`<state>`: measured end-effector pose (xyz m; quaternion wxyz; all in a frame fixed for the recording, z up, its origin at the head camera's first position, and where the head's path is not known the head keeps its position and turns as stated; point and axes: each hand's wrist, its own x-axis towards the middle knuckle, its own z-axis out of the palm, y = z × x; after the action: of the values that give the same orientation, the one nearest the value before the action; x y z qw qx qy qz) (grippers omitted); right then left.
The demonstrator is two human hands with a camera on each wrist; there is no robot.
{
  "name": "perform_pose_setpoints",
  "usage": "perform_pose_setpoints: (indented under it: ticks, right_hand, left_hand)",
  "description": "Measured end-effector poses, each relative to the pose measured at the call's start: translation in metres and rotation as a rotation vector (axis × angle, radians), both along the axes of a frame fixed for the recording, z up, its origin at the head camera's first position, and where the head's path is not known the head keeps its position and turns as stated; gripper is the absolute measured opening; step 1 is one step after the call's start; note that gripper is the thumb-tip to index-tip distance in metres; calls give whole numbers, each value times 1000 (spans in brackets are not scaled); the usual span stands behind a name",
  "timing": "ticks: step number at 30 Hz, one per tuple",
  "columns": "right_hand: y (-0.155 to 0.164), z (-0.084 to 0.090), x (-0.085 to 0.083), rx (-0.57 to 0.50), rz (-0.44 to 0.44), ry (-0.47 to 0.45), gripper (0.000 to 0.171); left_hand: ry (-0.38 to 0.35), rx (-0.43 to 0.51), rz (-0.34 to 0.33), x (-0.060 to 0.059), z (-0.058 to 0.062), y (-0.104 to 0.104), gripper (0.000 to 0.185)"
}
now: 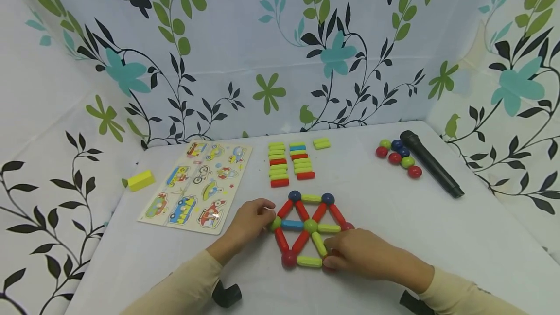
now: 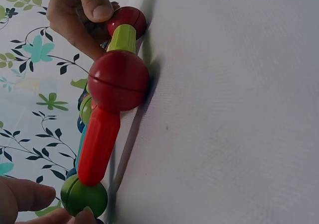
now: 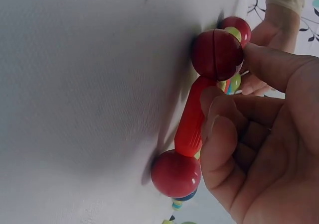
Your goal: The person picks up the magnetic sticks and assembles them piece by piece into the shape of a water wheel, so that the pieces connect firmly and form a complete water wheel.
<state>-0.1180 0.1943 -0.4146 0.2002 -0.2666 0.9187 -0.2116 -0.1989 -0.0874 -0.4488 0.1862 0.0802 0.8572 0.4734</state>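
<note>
Sleeves [image 1: 179, 283] flank roomy tabletop [image 1: 271, 295], left hand [image 1: 246, 223] pinching a green corner ball [image 2: 82, 198], right hand [image 1: 365, 253] a red corner ball [image 3: 217, 55].

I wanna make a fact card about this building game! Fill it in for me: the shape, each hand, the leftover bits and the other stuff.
Shape: flat six-sided frame of sticks and balls, with a green ball in its middle
Left hand: holds the green corner ball
Right hand: at a near red corner ball, thumb touching it
Loose balls: three red, two green, two blue
Loose sticks: two columns and a small pair, behind the frame
Other stuff: picture board, yellow block, long black object
</note>
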Motion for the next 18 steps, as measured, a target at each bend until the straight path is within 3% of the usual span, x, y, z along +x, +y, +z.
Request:
perform_pose_setpoints:
  ticks: [5,12,15,18]
  right_hand:
    - [-5,1,2,12,28,-12,30]
    - [-1,3,1,44,47,40,39]
    - [8,7,-1,42,31,78,44]
    - [23,14,-7,32,-7,130,39]
  left_hand:
    - [69,-36,-1,-3,-2,1,30]
    - [391,-284,-219,0,-5,8,26]
    - [425,-318,-245,2,-6,9,26]
    - [407,-303,-245,4,-6,9,28]
